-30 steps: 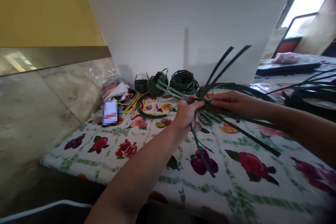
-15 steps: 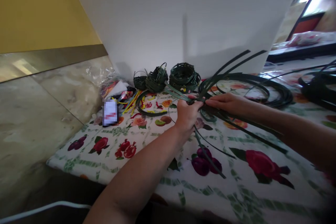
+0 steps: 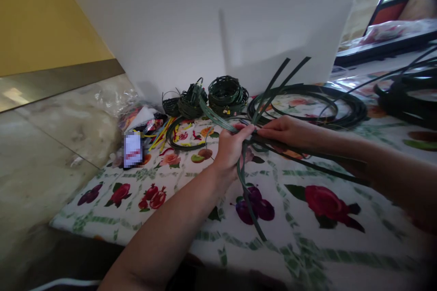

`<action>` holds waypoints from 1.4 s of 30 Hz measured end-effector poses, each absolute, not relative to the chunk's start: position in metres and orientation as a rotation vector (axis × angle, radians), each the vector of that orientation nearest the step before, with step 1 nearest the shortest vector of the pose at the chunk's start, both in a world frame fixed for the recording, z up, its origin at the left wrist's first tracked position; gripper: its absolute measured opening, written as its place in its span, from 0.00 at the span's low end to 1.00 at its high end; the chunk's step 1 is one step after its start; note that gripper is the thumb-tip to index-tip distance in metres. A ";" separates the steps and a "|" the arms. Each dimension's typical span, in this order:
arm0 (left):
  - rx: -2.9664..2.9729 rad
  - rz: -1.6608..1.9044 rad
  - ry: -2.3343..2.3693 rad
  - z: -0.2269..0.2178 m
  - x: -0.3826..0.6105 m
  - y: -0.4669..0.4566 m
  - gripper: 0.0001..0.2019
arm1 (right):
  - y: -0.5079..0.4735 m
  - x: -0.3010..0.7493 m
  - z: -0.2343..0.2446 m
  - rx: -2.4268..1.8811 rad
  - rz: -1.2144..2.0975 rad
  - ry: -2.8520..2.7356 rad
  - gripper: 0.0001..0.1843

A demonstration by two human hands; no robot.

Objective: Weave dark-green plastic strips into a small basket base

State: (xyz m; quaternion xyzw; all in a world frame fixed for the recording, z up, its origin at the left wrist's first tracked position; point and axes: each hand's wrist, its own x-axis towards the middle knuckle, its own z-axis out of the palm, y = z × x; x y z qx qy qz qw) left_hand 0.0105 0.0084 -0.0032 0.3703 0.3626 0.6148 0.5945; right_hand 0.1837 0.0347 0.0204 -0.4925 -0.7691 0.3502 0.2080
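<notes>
Dark green flat strips (image 3: 273,91) cross one another between my two hands, above the flowered tablecloth. My left hand (image 3: 234,143) is closed on them near the crossing, with its thumb on top. Close beside it, my right hand (image 3: 280,129) pinches the strips with thumb and fingertips. Two ends stand up toward the wall, others run right under my right forearm, and a few hang down toward the printed plums. A lighter green bundle of strips (image 3: 216,118) leads off to the upper left. The exact crossing is partly hidden by my fingers.
Several dark green woven baskets (image 3: 227,95) stand against the white wall. Behind my right hand lies a coil of strip (image 3: 351,104), with another dark coil (image 3: 409,100) farther right. At left are a blurred phone-like object (image 3: 133,150), yellow strips (image 3: 162,132) and plastic bags (image 3: 116,100).
The view has shifted, so everything sits a little farther left. The upright strip ends now point more steeply, and the hanging ends have swung left. Both hands keep their hold.
</notes>
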 end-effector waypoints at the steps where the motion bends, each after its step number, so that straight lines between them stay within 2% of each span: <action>1: 0.859 1.439 0.869 -0.004 0.011 0.008 0.13 | 0.034 0.183 0.019 -1.378 0.993 -2.145 0.42; 10: 0.879 1.497 0.909 0.001 0.011 0.010 0.08 | 0.041 0.184 0.006 -1.207 1.104 -2.070 0.32; 16: 0.907 1.552 0.942 -0.005 0.013 0.010 0.07 | 0.037 0.173 0.010 -1.166 0.899 -2.130 0.33; 21: 0.966 1.579 0.874 -0.005 0.010 0.016 0.06 | 0.033 0.170 0.009 -1.095 1.107 -1.983 0.35; 23: 0.944 1.505 0.849 0.002 0.004 0.018 0.07 | 0.034 0.174 0.010 -1.082 1.084 -1.980 0.34; 26: 0.893 1.251 0.828 0.014 -0.009 0.021 0.14 | 0.038 0.185 0.014 -1.057 0.991 -1.935 0.31; 31: 0.987 1.035 0.817 0.018 -0.019 0.021 0.10 | 0.044 0.198 0.016 -1.022 0.944 -1.908 0.31; 35: 0.987 1.019 0.825 0.017 -0.017 0.021 0.09 | 0.042 0.198 0.015 -0.998 1.100 -1.822 0.29; 42: 1.077 1.200 0.806 0.003 0.001 0.009 0.17 | 0.030 0.192 0.016 -0.858 1.444 -1.505 0.27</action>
